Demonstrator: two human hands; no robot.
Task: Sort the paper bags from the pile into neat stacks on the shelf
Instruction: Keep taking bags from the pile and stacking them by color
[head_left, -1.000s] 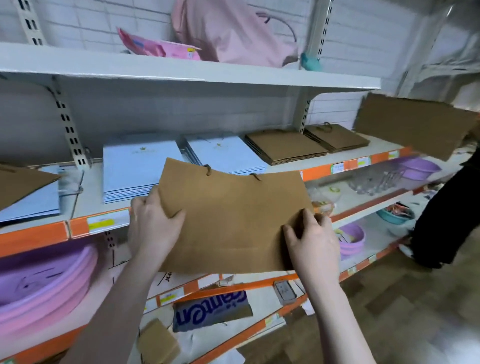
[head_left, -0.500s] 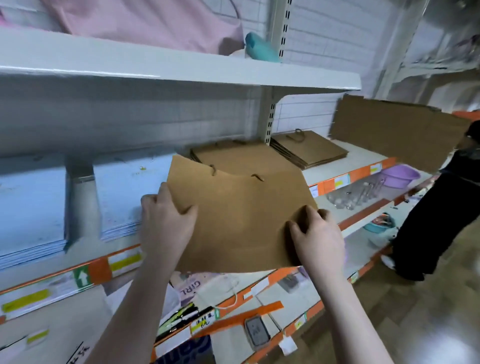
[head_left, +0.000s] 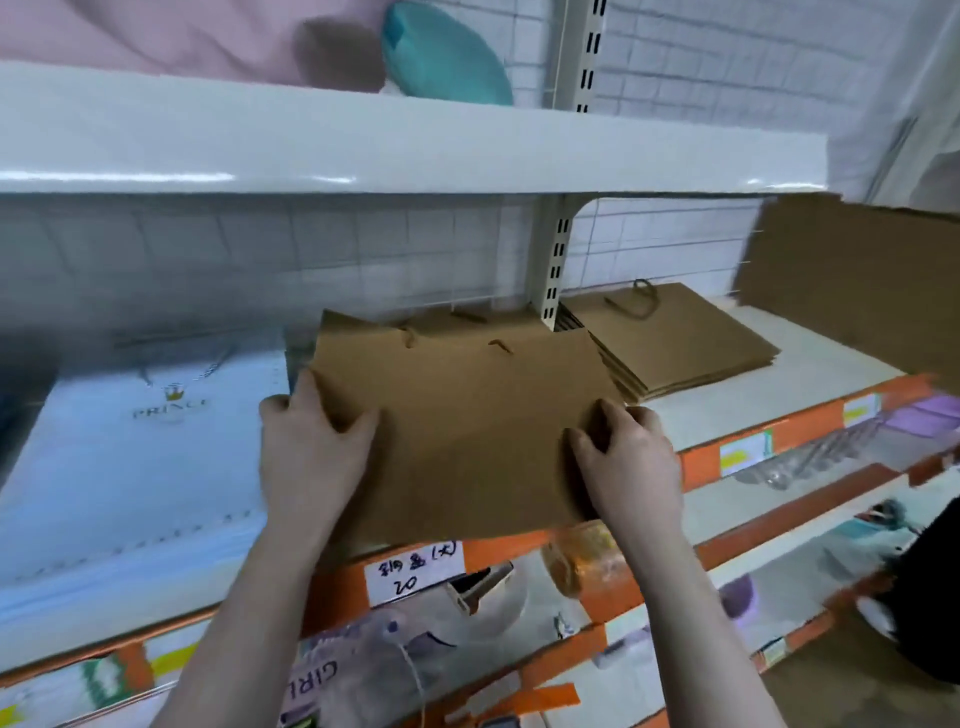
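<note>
On the white metal upper shelf board (head_left: 415, 150) I see a rounded teal plastic object (head_left: 447, 62) beside a soft pink fabric bundle (head_left: 171, 36) to its left. Behind it stands a cream slotted metal upright (head_left: 558, 260) against a white tiled wall (head_left: 727, 62). Near me, an orange shelf edge strip (head_left: 810, 421) carries a white handwritten price label (head_left: 413, 571) reading 20. On a lower shelf at the far right lie blurred clear glassware (head_left: 826, 457) and a lilac plastic basin (head_left: 930, 415). At the right edge I see a person's dark clothing (head_left: 930, 587).
</note>
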